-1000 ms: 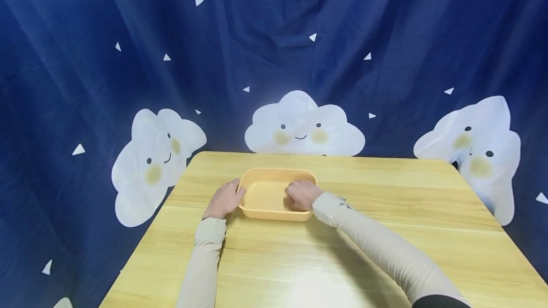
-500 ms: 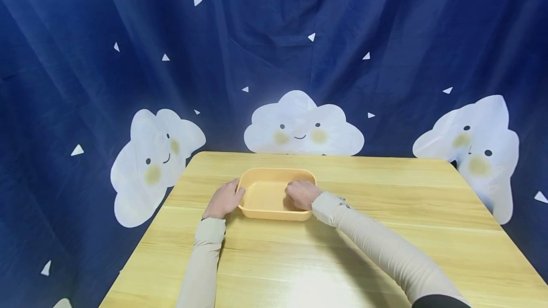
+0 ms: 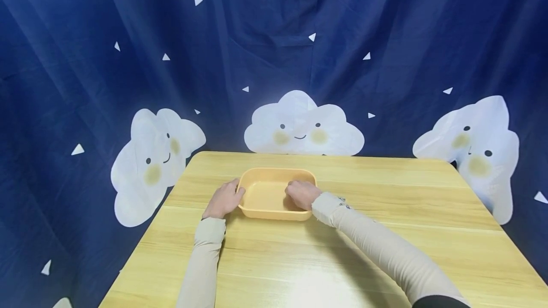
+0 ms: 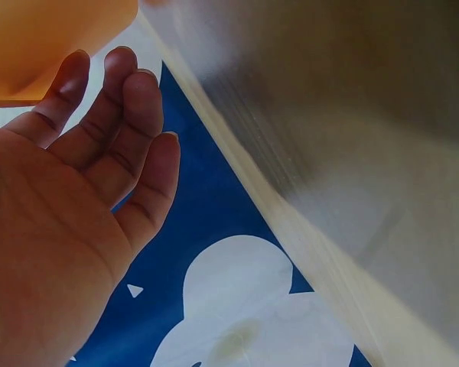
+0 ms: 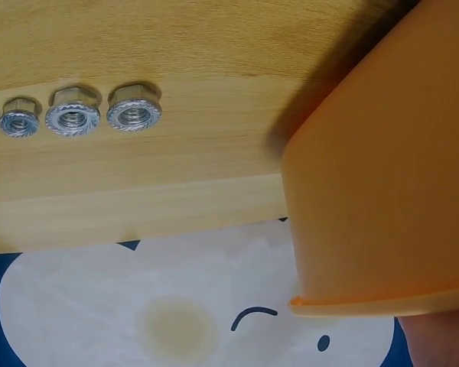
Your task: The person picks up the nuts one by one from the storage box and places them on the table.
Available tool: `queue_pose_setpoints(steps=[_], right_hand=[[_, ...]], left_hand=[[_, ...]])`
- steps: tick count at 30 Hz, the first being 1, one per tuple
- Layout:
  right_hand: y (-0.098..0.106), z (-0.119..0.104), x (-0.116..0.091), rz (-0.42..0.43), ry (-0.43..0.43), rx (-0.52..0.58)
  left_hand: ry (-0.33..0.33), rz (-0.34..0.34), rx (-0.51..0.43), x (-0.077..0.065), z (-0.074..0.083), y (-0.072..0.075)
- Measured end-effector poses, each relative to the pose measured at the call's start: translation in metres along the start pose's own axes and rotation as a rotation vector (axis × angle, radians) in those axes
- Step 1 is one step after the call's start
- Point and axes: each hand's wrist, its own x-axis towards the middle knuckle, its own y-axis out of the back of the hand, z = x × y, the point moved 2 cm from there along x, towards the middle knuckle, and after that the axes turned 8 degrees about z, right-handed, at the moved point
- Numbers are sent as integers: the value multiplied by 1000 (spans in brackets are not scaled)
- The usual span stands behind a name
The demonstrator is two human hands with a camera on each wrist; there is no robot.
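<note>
A shallow, orange-yellow plastic basin sits toward the far side of the wooden table. My left hand grips its left side, thumb over the rim and fingers outside. In the left wrist view those fingers curve loosely beside the basin wall. My right hand reaches over the right rim into the basin, fingers bent downward. Its fingertips are hidden; I cannot tell whether they hold anything. In the right wrist view, several metal flange nuts stand in a row on the table, apart from the basin's outer wall.
The wooden table ends at a far edge just behind the basin. Beyond it hangs a dark blue curtain printed with clouds and triangles. The right sleeve stretches across the table and partly covers the nuts in the head view.
</note>
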Motion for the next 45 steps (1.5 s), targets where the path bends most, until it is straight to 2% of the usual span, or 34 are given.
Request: queue_pose_setpoints(steps=[20,27,32,40,45], right_hand=[[-1,-1,-1,20,-18,-73],[-4,0,0,22,-8,-87],[-4,0,1,26,-13,-86],[-2,-1,1,31,-10,-70],[-3,0,1,32,-12,-74]], left_hand=[[21,-22,-1,1,1,0],[-15,16,4,0,2,2],[-61,55,35,0,3,3],[-39,11,124,2,0,0],[-46,12,159,2,1,1]])
